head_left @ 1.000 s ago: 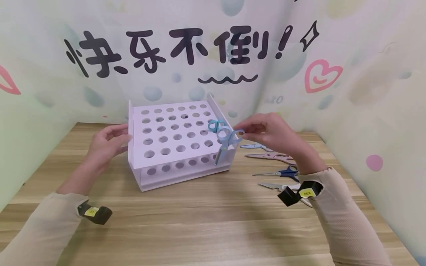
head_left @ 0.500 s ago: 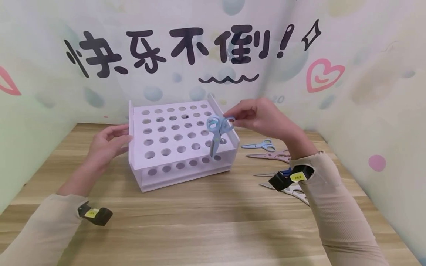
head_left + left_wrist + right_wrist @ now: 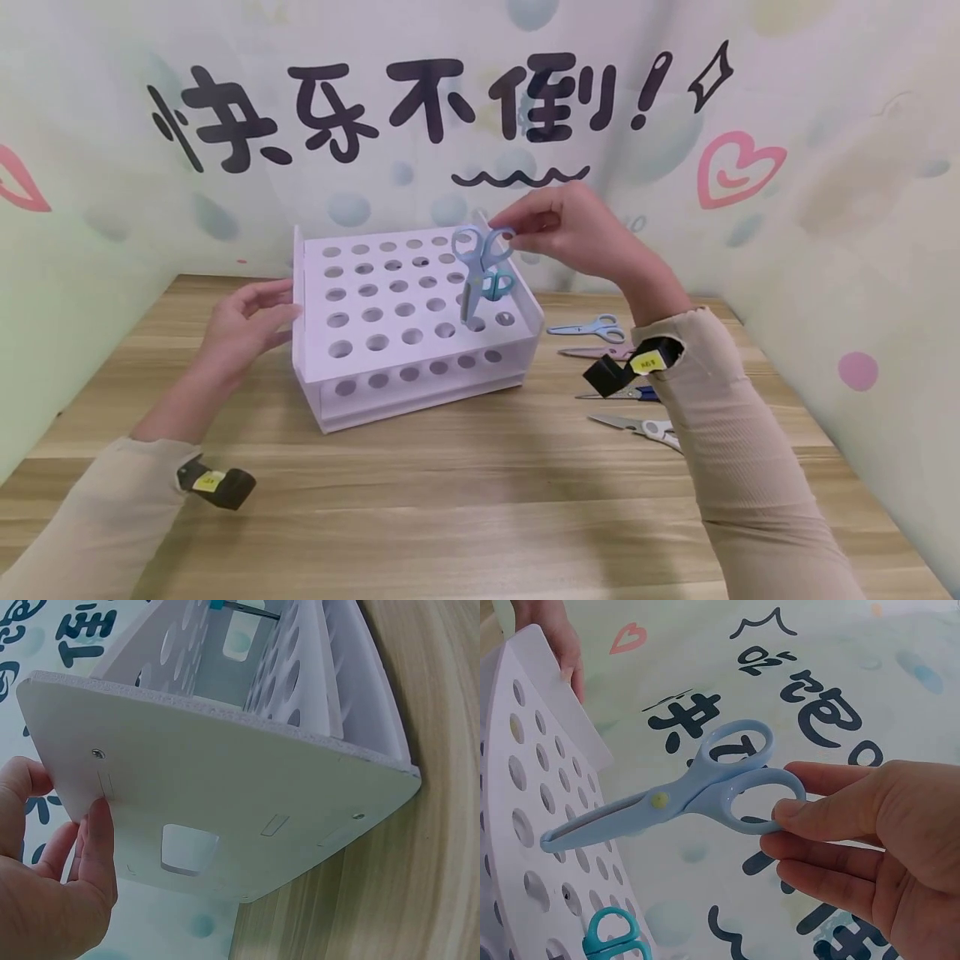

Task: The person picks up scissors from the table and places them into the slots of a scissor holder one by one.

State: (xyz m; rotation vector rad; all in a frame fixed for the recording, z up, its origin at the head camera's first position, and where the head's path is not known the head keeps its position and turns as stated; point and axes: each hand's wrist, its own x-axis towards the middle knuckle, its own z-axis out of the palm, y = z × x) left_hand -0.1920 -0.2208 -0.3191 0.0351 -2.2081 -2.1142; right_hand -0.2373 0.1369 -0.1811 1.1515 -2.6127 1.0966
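One scissors [image 3: 480,258] pinched by right hand [image 3: 577,233], above rack [image 3: 390,333]

L hand [image 3: 243,321] flat, fingers straight; R hand [image 3: 573,233] raised, pinching

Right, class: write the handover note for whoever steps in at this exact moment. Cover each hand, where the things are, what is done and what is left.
Right hand: pinches one handle ring of the light blue scissors, blades pointing down over the right side of the white rack with holes; tip not yet in a hole.
Left hand: fingers rest against the rack's left end panel, steadying it.
Done: teal scissors already stand in a hole near the rack's right edge.
Left: light blue pair not yet seated. On the table right of the rack lie another light blue pair, a dark blue pair and a white-handled pair; a pink one is partly hidden by the sleeve.
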